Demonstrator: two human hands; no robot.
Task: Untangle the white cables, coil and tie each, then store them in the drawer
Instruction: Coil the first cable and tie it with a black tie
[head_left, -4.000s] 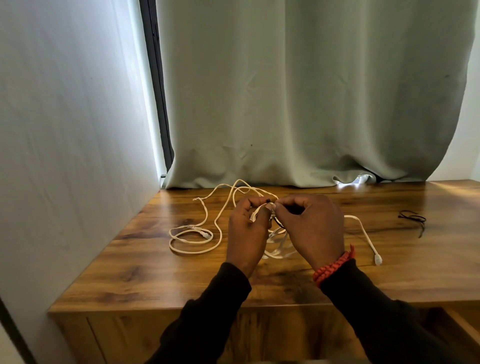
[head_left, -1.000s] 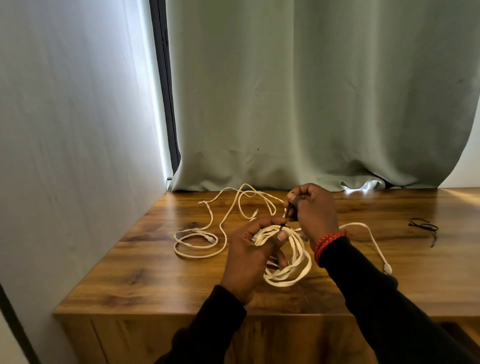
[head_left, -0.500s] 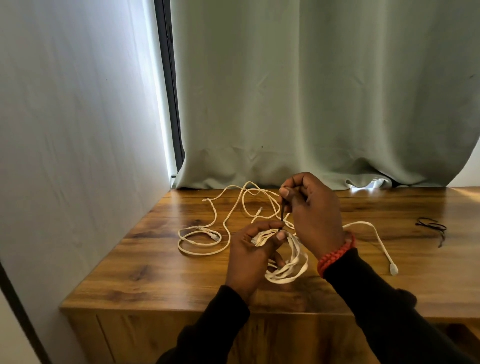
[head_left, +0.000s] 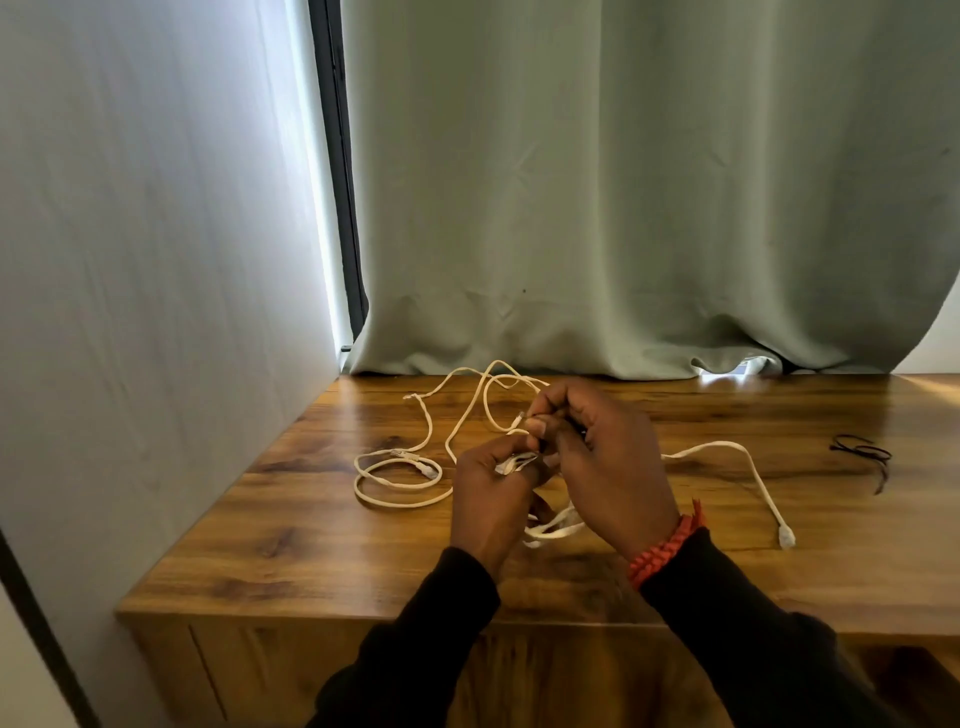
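Both hands meet above the wooden cabinet top (head_left: 322, 551). My left hand (head_left: 491, 499) grips a bundle of coiled white cable (head_left: 556, 527), whose lower loops hang out beneath the hands. My right hand (head_left: 602, 462) pinches something small at the top of that bundle; a thin dark tie seems to be there, mostly hidden by the fingers. A second white cable (head_left: 400, 475) lies loose on the wood to the left, looping back toward the curtain. One cable end with a plug (head_left: 786, 536) trails off to the right.
A spare black tie (head_left: 862, 454) lies on the wood at the far right. A green curtain (head_left: 623, 208) hangs along the back edge, and a white wall (head_left: 145, 260) closes the left side. Cabinet fronts (head_left: 249, 670) show below the near edge.
My right hand has come down from above the bundle to meet the left hand. The coil's loops, wide one second ago, are now gathered tight and mostly hidden behind both hands.
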